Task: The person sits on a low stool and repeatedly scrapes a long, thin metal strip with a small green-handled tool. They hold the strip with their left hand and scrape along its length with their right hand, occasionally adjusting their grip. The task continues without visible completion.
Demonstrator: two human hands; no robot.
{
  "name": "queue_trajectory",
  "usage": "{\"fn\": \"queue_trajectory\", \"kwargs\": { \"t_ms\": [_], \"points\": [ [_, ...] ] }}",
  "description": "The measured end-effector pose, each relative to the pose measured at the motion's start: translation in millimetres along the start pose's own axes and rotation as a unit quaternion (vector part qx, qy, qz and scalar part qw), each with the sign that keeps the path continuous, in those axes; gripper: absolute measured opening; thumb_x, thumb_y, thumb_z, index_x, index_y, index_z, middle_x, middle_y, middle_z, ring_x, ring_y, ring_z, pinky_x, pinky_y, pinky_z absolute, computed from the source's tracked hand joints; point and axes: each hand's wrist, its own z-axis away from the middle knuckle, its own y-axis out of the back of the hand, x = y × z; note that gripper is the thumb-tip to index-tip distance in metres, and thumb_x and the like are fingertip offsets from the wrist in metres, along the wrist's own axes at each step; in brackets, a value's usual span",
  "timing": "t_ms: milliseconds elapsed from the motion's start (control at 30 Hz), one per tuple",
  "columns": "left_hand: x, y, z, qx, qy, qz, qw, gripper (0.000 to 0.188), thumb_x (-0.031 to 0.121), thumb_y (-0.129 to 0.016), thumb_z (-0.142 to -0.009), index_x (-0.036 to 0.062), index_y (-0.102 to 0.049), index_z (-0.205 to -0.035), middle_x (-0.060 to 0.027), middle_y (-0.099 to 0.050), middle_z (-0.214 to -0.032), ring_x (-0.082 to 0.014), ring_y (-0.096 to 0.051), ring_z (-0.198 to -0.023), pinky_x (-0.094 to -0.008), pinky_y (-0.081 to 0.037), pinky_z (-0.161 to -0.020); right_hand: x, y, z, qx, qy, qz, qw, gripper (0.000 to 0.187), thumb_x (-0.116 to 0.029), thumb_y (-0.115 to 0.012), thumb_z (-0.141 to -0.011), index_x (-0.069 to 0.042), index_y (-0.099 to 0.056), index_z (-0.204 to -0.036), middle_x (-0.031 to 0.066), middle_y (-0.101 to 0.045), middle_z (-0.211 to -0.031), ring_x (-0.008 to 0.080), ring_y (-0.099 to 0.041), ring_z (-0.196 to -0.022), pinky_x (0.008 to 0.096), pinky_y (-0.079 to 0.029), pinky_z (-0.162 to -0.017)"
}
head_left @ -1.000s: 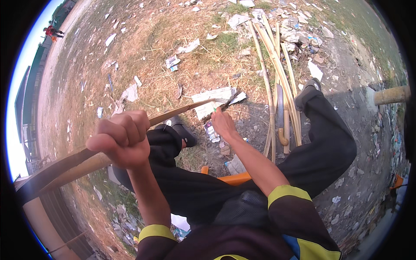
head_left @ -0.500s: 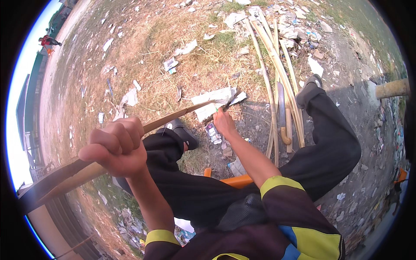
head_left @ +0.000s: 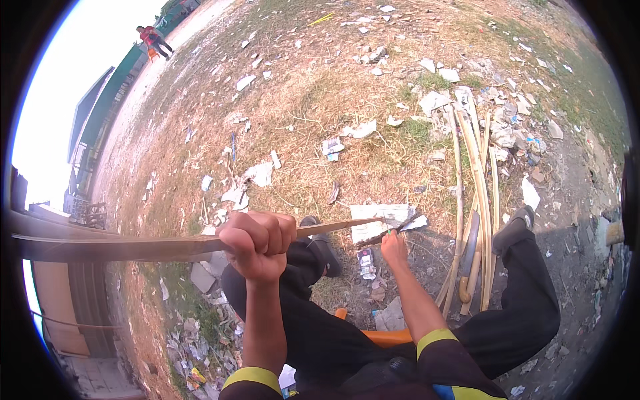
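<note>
Outdoors, bright daylight. Straw-dry grass spreads ahead of me, littered with pale paper scraps. Bare grey dirt to my right, partly in shade. Far left: long green wall, pale track alongside, washed-out white sky above. Brown ridged panel low at my left.

The left hand hides part of the strip, whose left end is cut off at the edge. The green item at the right hand is too small to identify.
</note>
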Motion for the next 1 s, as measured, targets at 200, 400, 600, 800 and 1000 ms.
{"fn": "queue_trajectory", "kwargs": {
  "t_ms": [200,400,600,800,1000],
  "points": [
    [8,13,6,0.025,0.004,0.031,0.999,0.049,0.045,-0.031,-0.097,0.0122,-0.028,-0.061,0.0050,-0.020,-0.042,-0.0067,-0.014,-0.033,-0.0261,-0.014,-0.034,2,-25,2,0.021,0.022,0.000,1.000,0.030,-0.027,-0.047,-0.088,0.001,-0.048,-0.099,0.0288,-0.061,-0.086,0.0446,-0.061,-0.081,0.0526,-0.049,-0.069],
    [13,15,12,0.011,-0.014,0.023,1.000,0.052,0.049,-0.035,-0.095,0.0092,-0.031,-0.060,0.0030,-0.023,-0.042,-0.0076,-0.019,-0.032,-0.0255,-0.019,-0.032,-19,8,14,-0.029,-0.028,0.033,0.999,0.035,-0.029,-0.043,-0.090,0.001,-0.052,-0.103,0.0292,-0.059,-0.101,0.0428,-0.058,-0.094,0.0508,-0.046,-0.081],
    [8,22,17,0.046,0.008,-0.030,0.998,0.055,0.056,-0.039,-0.089,0.0068,-0.033,-0.064,-0.0032,-0.031,-0.048,-0.0126,-0.029,-0.033,-0.0254,-0.029,-0.030,-67,78,56,-0.083,-0.001,0.004,0.997,0.046,-0.042,-0.037,-0.093,0.000,-0.051,-0.108,0.0294,-0.061,-0.093,0.0461,-0.057,-0.093,0.0511,-0.044,-0.082],
    [12,10,19,-0.013,-0.011,-0.016,1.000,0.045,0.038,-0.038,-0.097,0.0120,-0.030,-0.061,0.0014,-0.027,-0.044,-0.0084,-0.025,-0.033,-0.0241,-0.023,-0.030,-100,107,108,-0.019,0.078,-0.162,0.983,0.054,-0.050,-0.025,-0.095,-0.002,-0.051,-0.094,0.0287,-0.059,-0.075,0.0491,-0.055,-0.081,0.0549,-0.040,-0.072],
    [14,0,15,0.070,0.019,-0.038,0.997,0.039,0.014,-0.036,-0.094,0.0152,-0.025,-0.057,0.0010,-0.024,-0.040,-0.0076,-0.019,-0.031,-0.0244,-0.020,-0.030,-128,92,131,0.017,0.083,-0.164,0.983,0.047,-0.041,-0.028,-0.098,0.000,-0.049,-0.088,0.0261,-0.056,-0.065,0.0482,-0.054,-0.069,0.0533,-0.040,-0.064]
  ]
}}
